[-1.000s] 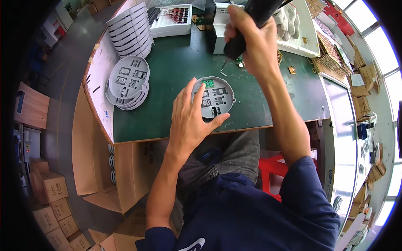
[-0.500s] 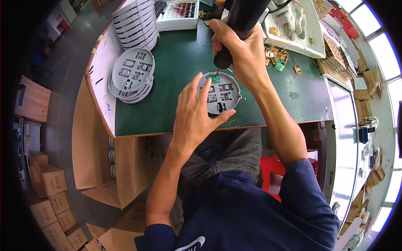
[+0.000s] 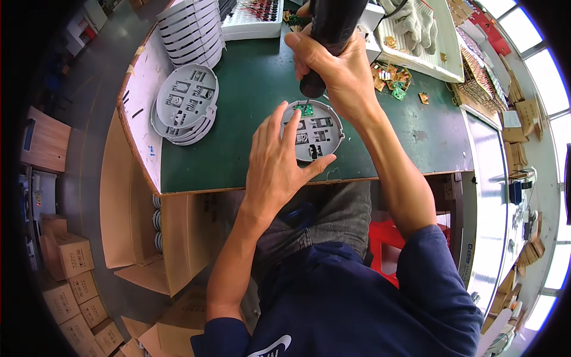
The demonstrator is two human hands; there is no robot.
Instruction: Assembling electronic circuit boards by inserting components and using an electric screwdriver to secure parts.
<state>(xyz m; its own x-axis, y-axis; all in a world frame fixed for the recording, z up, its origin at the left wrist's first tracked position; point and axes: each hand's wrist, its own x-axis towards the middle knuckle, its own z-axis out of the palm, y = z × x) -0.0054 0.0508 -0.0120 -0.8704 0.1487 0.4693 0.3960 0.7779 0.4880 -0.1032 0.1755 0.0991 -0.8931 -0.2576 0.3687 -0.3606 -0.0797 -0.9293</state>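
A round grey plastic housing (image 3: 333, 123) lies on the green bench top in front of me, with a small green circuit board (image 3: 305, 110) at its far edge. My left hand (image 3: 276, 143) rests over the housing's left side, fingers spread, the index fingertip beside the board and the thumb along the near rim. My right hand (image 3: 336, 62) is wrapped round a black electric screwdriver (image 3: 334, 27), held nearly upright. Its thin bit points down at the circuit board; whether a screw is under the tip is too small to tell.
At the left stand stacked grey housings (image 3: 187, 98) and a tall stack of grey rings (image 3: 193, 33). Loose circuit boards (image 3: 392, 79) lie beyond my right forearm, near a white tray (image 3: 443, 68) holding gloves (image 3: 416, 27). A white foam tray (image 3: 253, 30) of red-wired parts sits at the back.
The screwdriver and my right hand have shifted slightly left, the bit staying over the circuit board. My left hand stays in place on the housing.
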